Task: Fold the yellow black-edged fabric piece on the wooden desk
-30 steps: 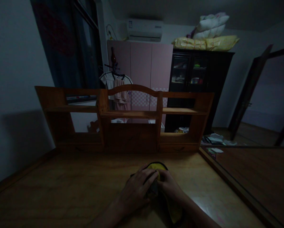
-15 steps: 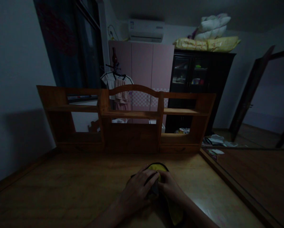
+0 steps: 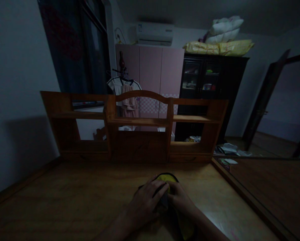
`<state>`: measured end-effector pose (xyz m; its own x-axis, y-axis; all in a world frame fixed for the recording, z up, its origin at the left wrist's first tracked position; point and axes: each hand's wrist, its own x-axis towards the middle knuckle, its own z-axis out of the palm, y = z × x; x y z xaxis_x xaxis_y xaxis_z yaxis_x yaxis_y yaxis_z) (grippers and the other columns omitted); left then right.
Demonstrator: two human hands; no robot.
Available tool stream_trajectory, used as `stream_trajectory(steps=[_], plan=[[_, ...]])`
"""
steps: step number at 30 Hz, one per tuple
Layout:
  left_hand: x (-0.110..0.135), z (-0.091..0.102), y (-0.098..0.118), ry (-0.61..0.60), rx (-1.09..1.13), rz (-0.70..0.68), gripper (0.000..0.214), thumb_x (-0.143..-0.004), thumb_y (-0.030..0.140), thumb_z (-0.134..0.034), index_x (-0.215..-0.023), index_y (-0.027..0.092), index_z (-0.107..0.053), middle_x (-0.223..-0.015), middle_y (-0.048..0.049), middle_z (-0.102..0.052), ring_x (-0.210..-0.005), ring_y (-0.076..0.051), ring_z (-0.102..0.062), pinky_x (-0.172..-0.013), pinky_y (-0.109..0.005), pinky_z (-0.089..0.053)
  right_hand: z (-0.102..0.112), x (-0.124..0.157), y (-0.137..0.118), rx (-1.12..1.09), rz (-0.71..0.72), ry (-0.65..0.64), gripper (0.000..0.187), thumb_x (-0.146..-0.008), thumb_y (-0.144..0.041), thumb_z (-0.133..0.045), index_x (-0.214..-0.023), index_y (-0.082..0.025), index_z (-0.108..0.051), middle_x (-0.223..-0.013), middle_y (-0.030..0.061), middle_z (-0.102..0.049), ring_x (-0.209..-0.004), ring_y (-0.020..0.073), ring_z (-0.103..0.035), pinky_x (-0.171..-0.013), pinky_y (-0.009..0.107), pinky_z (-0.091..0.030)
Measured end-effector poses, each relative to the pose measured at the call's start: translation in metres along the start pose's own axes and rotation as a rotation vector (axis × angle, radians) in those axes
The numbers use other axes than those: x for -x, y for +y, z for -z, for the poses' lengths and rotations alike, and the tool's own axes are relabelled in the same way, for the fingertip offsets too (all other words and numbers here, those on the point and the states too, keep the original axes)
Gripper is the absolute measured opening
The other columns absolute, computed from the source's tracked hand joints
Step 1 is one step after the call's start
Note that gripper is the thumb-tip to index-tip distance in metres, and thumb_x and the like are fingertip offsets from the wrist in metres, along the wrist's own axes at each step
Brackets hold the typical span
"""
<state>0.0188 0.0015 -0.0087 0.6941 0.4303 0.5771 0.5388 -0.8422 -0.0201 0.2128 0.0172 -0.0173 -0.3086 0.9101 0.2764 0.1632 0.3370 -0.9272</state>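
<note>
Yellow cloth (image 3: 167, 177) lies on the near middle of the wooden desk (image 3: 64, 201), in front of the shelf unit (image 3: 137, 144). The left hand (image 3: 145, 202) and right hand (image 3: 180, 199) meet on it, fingers curled into the fabric, apparently bracing it against the desktop so it cannot slide.

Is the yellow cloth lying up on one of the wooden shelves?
No, the yellow cloth lies on the desk, under the left hand and right hand.
</note>
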Motion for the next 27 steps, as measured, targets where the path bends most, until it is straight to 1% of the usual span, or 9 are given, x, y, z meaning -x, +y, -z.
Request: stream_trajectory(steps=[4, 7, 12, 16, 20, 23, 27], plan=[[-0.0005, 0.0001, 0.0007, 0.026, -0.002, -0.002, 0.080, -0.076, 0.018, -0.065, -0.146, 0.017, -0.028, -0.139, -0.0127, -0.046, -0.132, -0.028, -0.042, -0.113, -0.051, -0.035, -0.0002, 0.0014, -0.0045, 0.026, -0.026, 0.016, 0.026, -0.076, -0.020, -0.064, -0.100, -0.016, -0.072, -0.096, 0.0058, -0.074, -0.091, 0.0253, -0.067, -0.079, 0.033, -0.054], [-0.0010, 0.0013, 0.0015, 0.036, 0.005, -0.001, 0.078, -0.077, 0.018, -0.065, -0.146, 0.018, -0.028, -0.138, -0.0128, -0.047, -0.131, -0.028, -0.043, -0.112, -0.051, -0.036, -0.0002, 0.0019, -0.0052, 0.056, -0.028, 0.050, 0.023, -0.075, -0.021, -0.065, -0.097, -0.016, -0.073, -0.093, 0.0061, -0.074, -0.090, 0.0258, -0.067, -0.078, 0.034, -0.053], [-0.0007, 0.0024, 0.0012, 0.013, 0.011, -0.007, 0.080, -0.076, 0.017, -0.066, -0.146, 0.016, -0.028, -0.139, -0.0129, -0.046, -0.131, -0.028, -0.042, -0.114, -0.051, -0.033, 0.0005, 0.0005, -0.0024, 0.028, 0.011, -0.007, 0.022, -0.076, -0.019, -0.063, -0.096, -0.017, -0.072, -0.093, 0.0053, -0.074, -0.089, 0.0253, -0.067, -0.077, 0.033, -0.054], [-0.0005, 0.0019, 0.0003, 0.001, 0.004, 0.000, 0.081, -0.075, 0.017, -0.066, -0.147, 0.016, -0.028, -0.140, -0.0126, -0.045, -0.132, -0.028, -0.040, -0.114, -0.050, -0.033, 0.0002, -0.0002, -0.0008, 0.029, 0.017, 0.011, 0.022, -0.077, -0.022, -0.064, -0.097, -0.017, -0.072, -0.094, 0.0051, -0.074, -0.090, 0.0250, -0.067, -0.079, 0.034, -0.054], [-0.0013, 0.0016, -0.0004, -0.005, 0.005, -0.002, 0.079, -0.076, 0.018, -0.065, -0.146, 0.016, -0.028, -0.140, -0.0129, -0.045, -0.132, -0.028, -0.040, -0.114, -0.051, -0.032, -0.0006, -0.0011, -0.0005, 0.010, 0.014, -0.015, 0.021, -0.079, -0.025, -0.063, -0.096, -0.016, -0.072, -0.093, 0.0051, -0.074, -0.088, 0.0245, -0.067, -0.076, 0.033, -0.055], [-0.0010, 0.0004, -0.0008, -0.008, 0.019, 0.005, 0.080, -0.076, 0.016, -0.063, -0.147, 0.018, -0.026, -0.141, -0.0122, -0.044, -0.133, -0.027, -0.040, -0.114, -0.051, -0.032, -0.0004, -0.0013, -0.0014, 0.022, 0.028, -0.021, 0.021, -0.079, -0.023, -0.063, -0.096, -0.015, -0.073, -0.093, 0.0055, -0.074, -0.088, 0.0245, -0.067, -0.077, 0.033, -0.054], [0.0005, -0.0011, -0.0005, -0.009, 0.027, 0.013, 0.086, -0.073, 0.014, -0.064, -0.149, 0.019, -0.024, -0.142, -0.0118, -0.043, -0.134, -0.029, -0.039, -0.114, -0.053, -0.032, 0.0000, -0.0002, -0.0021, 0.032, 0.021, 0.010, 0.025, -0.078, -0.021, -0.064, -0.101, -0.015, -0.072, -0.096, 0.0063, -0.074, -0.091, 0.0254, -0.067, -0.079, 0.034, -0.054]])
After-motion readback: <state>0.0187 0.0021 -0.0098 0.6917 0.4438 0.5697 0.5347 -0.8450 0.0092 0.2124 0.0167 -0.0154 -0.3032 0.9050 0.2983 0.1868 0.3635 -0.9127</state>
